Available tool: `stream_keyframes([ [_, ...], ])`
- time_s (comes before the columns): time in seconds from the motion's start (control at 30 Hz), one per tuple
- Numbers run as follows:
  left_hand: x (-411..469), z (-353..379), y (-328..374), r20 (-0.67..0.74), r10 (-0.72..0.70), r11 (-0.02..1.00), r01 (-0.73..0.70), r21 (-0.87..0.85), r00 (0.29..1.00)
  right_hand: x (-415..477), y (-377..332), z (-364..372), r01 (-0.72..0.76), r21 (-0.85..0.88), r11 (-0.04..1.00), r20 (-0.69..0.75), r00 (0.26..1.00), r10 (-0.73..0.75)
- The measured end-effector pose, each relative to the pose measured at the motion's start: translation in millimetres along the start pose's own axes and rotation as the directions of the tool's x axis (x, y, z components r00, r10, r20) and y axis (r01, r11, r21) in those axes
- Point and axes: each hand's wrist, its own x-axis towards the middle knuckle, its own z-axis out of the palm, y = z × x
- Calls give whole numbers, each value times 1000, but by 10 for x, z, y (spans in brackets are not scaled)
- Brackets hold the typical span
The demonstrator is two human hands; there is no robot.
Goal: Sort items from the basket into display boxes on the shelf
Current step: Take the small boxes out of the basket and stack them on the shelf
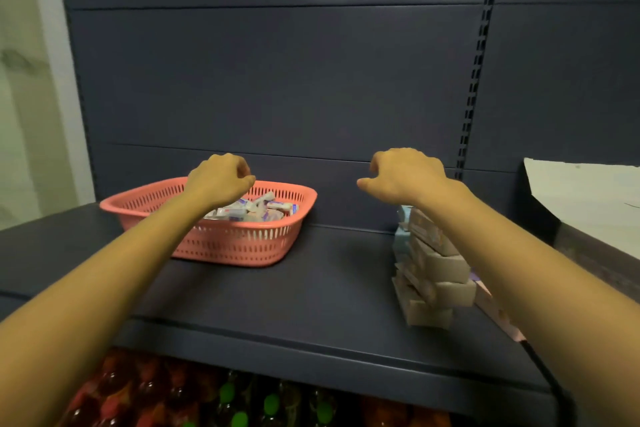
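A salmon-pink slotted basket (242, 246) stands on the dark shelf (311, 295) at the left, filled with several small white packets (256, 210). My left hand (220, 178) hovers over the basket's near-left part with loosely curled fingers and holds nothing. My right hand (405, 175) hangs in the air to the right of the basket, fingers loosely curled, thumb pointing left, empty. Below my right forearm lies a stack of folded beige display boxes (433, 274), partly hidden by the arm.
The dark panel wall (277, 80) backs the shelf, with a slotted upright (474, 80) at the right. A white sheet (585, 198) lies at the far right. Bottles with red and green caps (228, 399) stand on the shelf below.
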Motion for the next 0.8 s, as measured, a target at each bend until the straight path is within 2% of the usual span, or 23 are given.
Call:
stream_keyframes([
  [0.23,192,-159,-741,58,-16,999,14,36,998,305,-740,190,43,27,999,71,996,-45],
  [0.53,584,-174,-1588,179,64,996,-74,49,982,831,-1496,560,-35,82,996,161,987,21],
  [0.8,815,3,-2115,391,140,983,-175,55,910,1058,-1999,817,-55,46,997,284,958,39],
])
